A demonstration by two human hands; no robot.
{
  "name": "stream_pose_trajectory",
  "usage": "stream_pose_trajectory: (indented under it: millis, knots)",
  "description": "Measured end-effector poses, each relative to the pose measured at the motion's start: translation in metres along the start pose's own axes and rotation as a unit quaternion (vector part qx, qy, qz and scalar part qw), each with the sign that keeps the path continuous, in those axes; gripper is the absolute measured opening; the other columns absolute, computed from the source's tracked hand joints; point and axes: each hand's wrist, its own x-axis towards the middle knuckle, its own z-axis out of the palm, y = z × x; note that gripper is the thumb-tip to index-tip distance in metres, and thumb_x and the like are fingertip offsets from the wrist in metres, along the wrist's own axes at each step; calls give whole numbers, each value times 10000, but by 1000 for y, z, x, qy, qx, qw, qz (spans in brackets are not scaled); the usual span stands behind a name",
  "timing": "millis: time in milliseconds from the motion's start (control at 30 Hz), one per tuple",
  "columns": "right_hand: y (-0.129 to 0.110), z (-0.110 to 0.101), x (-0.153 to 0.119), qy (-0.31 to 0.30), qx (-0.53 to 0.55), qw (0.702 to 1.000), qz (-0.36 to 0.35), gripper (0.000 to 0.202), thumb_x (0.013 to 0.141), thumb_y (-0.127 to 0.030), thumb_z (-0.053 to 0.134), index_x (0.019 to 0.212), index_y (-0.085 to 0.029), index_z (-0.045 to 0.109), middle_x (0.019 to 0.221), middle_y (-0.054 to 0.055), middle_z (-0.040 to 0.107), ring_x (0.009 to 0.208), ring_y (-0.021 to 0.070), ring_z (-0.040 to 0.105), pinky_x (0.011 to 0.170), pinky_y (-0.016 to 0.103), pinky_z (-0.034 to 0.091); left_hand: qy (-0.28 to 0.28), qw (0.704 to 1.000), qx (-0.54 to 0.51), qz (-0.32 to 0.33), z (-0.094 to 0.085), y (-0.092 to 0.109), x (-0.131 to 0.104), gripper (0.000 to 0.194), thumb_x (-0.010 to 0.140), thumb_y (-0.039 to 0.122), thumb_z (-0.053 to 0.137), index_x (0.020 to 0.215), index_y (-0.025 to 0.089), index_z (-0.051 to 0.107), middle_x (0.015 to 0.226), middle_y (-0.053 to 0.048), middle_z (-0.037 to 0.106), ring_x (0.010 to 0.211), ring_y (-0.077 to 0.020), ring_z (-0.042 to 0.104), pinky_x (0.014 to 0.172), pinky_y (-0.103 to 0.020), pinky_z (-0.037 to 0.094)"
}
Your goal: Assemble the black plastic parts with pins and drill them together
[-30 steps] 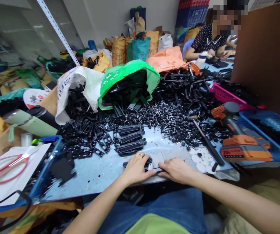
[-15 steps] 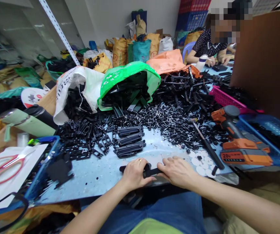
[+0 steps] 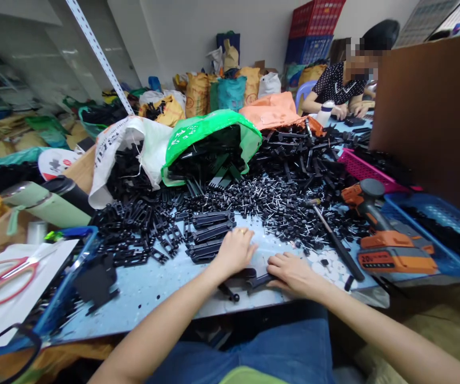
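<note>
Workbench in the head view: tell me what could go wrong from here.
The left hand, close by the row of black parts, might knock them out of line. The power drill lies near the edge of the workbench, so a bump could perhaps send it off.

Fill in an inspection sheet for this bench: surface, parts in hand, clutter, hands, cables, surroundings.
Surface: blue worktop, small dark spots at near left.
Parts: long black part near the front edge; row of black assemblies behind and left of it.
Clutter: heap of small pinned pieces; hammer and orange-and-grey power tool at right; red-handled scissors at left.
Left hand: beside the row, partly covering it from view; contact unclear.
Right hand: at one end of the long part, fingers over it.
Cables: dark cord-like loop, lower left; its use cannot be told.
Surroundings: co-worker at far right; brown panel nearer; sacks at the back.
</note>
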Motion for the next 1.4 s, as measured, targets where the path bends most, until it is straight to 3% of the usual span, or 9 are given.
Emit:
stream_pose_trajectory:
  millis: [167,367,500,733,900,1067,1233,1333,1400]
  knots:
    - [-9,10,-14,19,42,998,36,348,901,-473,373,868,-177,553,909,59,544,861,198,487,756,317,348,-31,990,54,-126,17,-13,99,221,871,185,452,1041,76,542,1059,-180,568,1005,-248,541,803,-365,462]
    - [21,-4,-6,73,19,991,110,289,924,-379,367,1033,-179,543,978,80,551,906,201,478,776,310,354,-40,983,70,-164,44,-13,120,259,879,291,498,1064,114,543,1035,-80,586,918,-183,582,800,-383,485]
    - [63,-9,24,82,-77,967,227,245,901,-196,382,1087,-163,539,1035,123,554,971,230,462,775,320,355,-29,985,71,-153,46,-2,108,225,899,116,377,1055,63,530,1026,-176,586,984,-233,579,807,-366,469]
    - [81,-6,41,50,-75,970,225,216,871,-152,411,987,-142,592,914,103,596,919,196,538,771,284,383,-34,992,53,-108,49,11,73,225,865,54,367,984,88,554,1019,-174,589,979,-231,580,804,-340,467]
    - [57,-15,14,146,95,959,222,299,886,-225,416,1162,-167,515,1053,85,592,911,171,569,787,283,429,-33,996,22,-79,46,5,59,202,829,51,430,988,104,544,986,-134,602,945,-210,582,816,-320,458]
    - [12,-26,2,105,270,952,97,219,876,-258,453,1010,-195,613,921,46,646,826,152,591,762,261,443,13,997,-13,-70,24,1,36,184,902,206,392,972,134,547,964,-105,595,936,-198,572,836,-320,444]
    - [-12,-31,10,49,257,961,88,183,864,-256,481,922,-178,636,840,47,642,761,155,587,708,247,432,117,988,-57,-85,-2,-23,-31,257,938,220,298,1049,166,523,990,-79,592,928,-171,569,839,-296,441]
    - [-22,-38,19,14,181,980,81,172,863,-205,466,834,-167,630,820,51,615,734,150,578,664,234,406,174,976,-81,-101,-3,-43,-77,222,928,229,336,1011,177,535,937,-63,607,877,-174,584,798,-297,458]
    - [-31,-43,26,-12,109,992,70,183,854,-146,450,782,-152,618,798,59,594,692,147,567,617,234,382,163,979,-66,-104,1,-51,-99,202,920,225,357,997,178,537,909,-60,610,839,-178,590,764,-302,468]
